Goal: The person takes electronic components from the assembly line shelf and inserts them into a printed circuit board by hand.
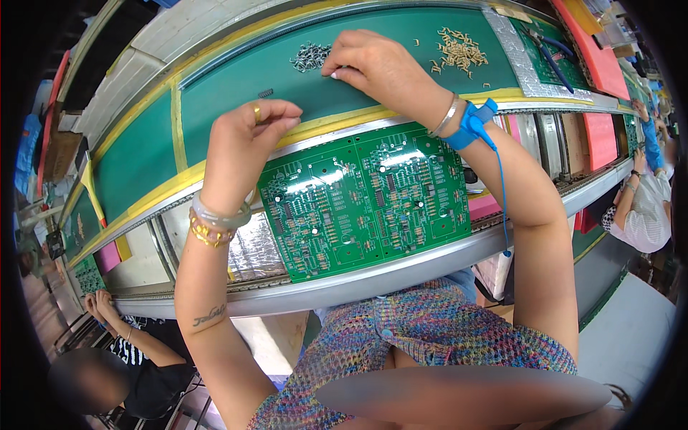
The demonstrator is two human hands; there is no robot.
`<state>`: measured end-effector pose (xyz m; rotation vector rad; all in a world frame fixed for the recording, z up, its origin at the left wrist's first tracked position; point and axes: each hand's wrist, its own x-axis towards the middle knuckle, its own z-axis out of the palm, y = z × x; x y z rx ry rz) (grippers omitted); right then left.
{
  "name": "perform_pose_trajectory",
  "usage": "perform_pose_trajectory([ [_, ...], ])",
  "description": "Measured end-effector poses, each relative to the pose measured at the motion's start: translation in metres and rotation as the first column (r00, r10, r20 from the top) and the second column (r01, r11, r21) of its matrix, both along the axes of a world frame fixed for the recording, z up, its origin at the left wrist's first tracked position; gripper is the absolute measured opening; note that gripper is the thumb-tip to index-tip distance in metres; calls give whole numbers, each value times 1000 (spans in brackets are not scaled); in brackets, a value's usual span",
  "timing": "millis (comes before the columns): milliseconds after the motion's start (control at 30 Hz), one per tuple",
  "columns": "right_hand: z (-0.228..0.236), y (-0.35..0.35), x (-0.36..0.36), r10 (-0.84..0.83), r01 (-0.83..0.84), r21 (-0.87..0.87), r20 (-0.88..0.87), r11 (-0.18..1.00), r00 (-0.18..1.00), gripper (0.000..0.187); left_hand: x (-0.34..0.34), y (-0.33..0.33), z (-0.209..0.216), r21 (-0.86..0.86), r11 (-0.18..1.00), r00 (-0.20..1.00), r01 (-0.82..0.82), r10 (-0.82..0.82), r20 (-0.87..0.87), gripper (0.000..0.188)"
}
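My left hand [244, 143] hovers above the yellow-taped near edge of the green mat. Its thumb and forefinger are pinched together, and whatever is between them is too small to make out. Up on the mat, my right hand [383, 72] has its fingers closed at the right side of a pile of small dark components with metal leads [309, 57]; any part in its fingertips is hidden. A dark multi-pin component [266, 93] lies by itself close to my left hand. Below both hands, a green circuit board [365, 208] fitted with many small parts rests across the conveyor rails.
Tan, bent-lead components [459, 53] are heaped on the mat [387, 36] at right. Beyond them are blue-handled pliers [552, 61]. A blue wrist strap [473, 125] with a cord is on my right wrist. Co-workers [132, 358] sit at both sides along the metal rail [344, 288].
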<state>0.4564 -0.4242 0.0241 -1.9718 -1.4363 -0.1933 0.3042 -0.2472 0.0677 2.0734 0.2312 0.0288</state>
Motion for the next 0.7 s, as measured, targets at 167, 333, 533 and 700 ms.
perform_pose_trajectory([
  [167,-2,0,-7,18,-14,-49,79,999,997,9,-27,9,-10,-22,1000,991,17,-14,137,12],
  [333,4,-11,-12,-31,31,15,-32,999,999,11,-52,14,-8,-85,996,999,-41,42,11,13],
  [533,0,-5,-16,-29,36,-55,115,998,993,15,-66,20,-22,-188,975,993,-118,110,-51,14],
  [700,9,-15,-20,-94,92,-25,-123,995,988,21,-66,17,-18,-173,978,993,-118,117,-18,14],
])
